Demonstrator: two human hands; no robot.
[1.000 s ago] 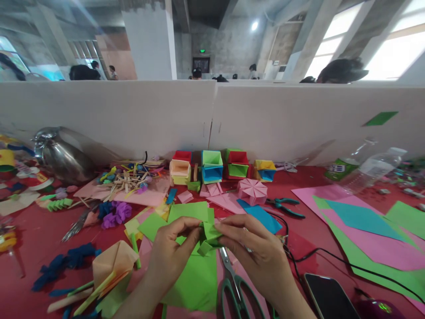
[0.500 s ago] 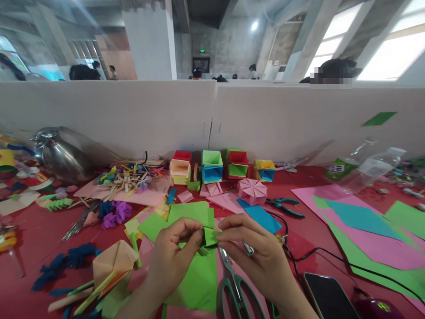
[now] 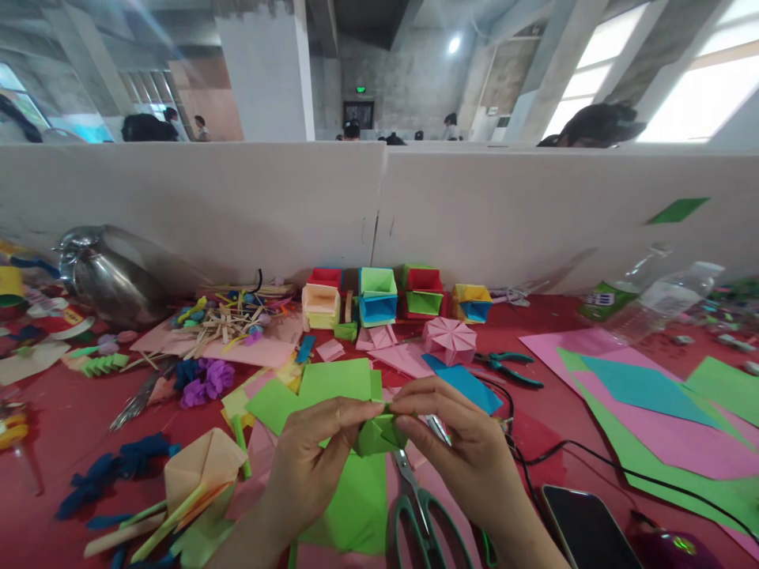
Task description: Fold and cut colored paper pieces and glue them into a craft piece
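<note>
Work surface: a smooth red table point(image 3: 68, 407), bounded at its far edge by an upright white partition panel point(image 3: 237, 205) with a vertical joint near mid-span. A green paper parallelogram point(image 3: 677, 211) shows against the panel at right.

Workpiece: a small folded light-green paper piece point(image 3: 379, 437), located above a flat light-green paper sheet point(image 3: 353, 510). The left hand point(image 3: 314, 450) pinches its upper left edge between thumb and forefinger. The right hand point(image 3: 456, 438) grips its right side between thumb and fingertips. Both grips are narrow.

Near side: grey-green-handled metal scissors point(image 3: 415, 496) lie just below the workpiece; a black-screened phone point(image 3: 587, 529) lies to the right.

Far side: a row of multicoloured open-topped paper boxes point(image 3: 378, 296) stands along the panel, between a polished steel jug point(image 3: 112, 276) at left and a clear plastic bottle point(image 3: 670, 296) at right.

Room: a white column point(image 3: 266, 71), a grey concrete wall point(image 3: 409, 87), a lit round lamp point(image 3: 454, 44) and bright slanting windows point(image 3: 717, 87). People's heads point(image 3: 353, 129) show above the panel.
</note>
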